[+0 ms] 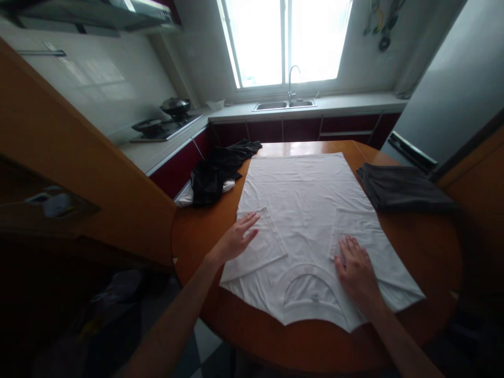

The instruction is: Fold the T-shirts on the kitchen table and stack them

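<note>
A rounded orange-brown wooden table (208,226) bears a white fabric T-shirt (301,194), both short sleeves (262,249) folded inward. On them rest the right hand (356,270), fingers nearly together, and the left hand (236,239), fingers slightly spread — neither grips. Light, flat palms should ease creases outward evenly — the small collar mark (315,297) is unreadable.

Bright window (255,47); checkered floor (207,338)

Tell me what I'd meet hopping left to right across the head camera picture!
Lidded wok → crumpled black garment → white T-shirt → folded dark gray garment.
</note>
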A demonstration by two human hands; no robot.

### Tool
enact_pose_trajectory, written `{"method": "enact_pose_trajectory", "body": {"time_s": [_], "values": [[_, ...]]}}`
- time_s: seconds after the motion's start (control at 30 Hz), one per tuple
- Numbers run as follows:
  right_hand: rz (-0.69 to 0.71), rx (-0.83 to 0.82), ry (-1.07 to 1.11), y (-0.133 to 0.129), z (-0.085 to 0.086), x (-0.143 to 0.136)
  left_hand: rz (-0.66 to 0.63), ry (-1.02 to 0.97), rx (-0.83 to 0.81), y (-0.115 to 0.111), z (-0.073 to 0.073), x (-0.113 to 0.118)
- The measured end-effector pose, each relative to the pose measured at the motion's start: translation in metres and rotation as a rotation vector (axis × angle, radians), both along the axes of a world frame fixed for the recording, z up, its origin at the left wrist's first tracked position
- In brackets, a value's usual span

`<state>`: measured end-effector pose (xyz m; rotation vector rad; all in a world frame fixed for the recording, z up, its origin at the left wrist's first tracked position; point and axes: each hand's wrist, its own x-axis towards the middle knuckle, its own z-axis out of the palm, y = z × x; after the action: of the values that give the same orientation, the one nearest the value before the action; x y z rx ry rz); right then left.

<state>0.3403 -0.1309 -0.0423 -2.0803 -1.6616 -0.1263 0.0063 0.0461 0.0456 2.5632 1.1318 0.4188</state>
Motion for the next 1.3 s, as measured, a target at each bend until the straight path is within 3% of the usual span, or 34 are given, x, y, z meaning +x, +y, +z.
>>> {"method": "enact_pose_trajectory", "body": {"time_s": [0.2,0.4,0.53,0.67,0.9,1.07,1.2,1.3], "values": [[0.005,-0.026,0.007,-0.001,0.0,0.002,-0.033,0.123,0.041,-0.024,-0.022,-0.019],[0.012,-0.001,0.024,-0.001,-0.004,0.006,0.031,0.085,0.129,-0.034,-0.013,-0.026],[0.012,0.003,0.036,-0.001,-0.004,0.006,-0.059,0.145,0.12,-0.045,-0.017,-0.025],[0.01,-0.003,0.031,-0.001,-0.001,0.006,0.034,0.082,0.163,-0.047,-0.02,-0.03],[-0.002,-0.022,0.058,0.001,0.003,0.001,0.022,0.155,0.149,-0.053,-0.022,-0.03],[0.076,0.106,0.276,-0.007,0.019,0.013,-0.109,0.169,0.113,-0.062,-0.022,-0.024],[0.118,0.231,0.365,-0.03,0.038,0.035,-0.127,0.059,0.135,-0.07,-0.019,-0.029],[0.173,0.242,0.358,-0.053,0.044,0.047,-0.239,0.004,0.142,-0.08,-0.018,-0.036]]}}
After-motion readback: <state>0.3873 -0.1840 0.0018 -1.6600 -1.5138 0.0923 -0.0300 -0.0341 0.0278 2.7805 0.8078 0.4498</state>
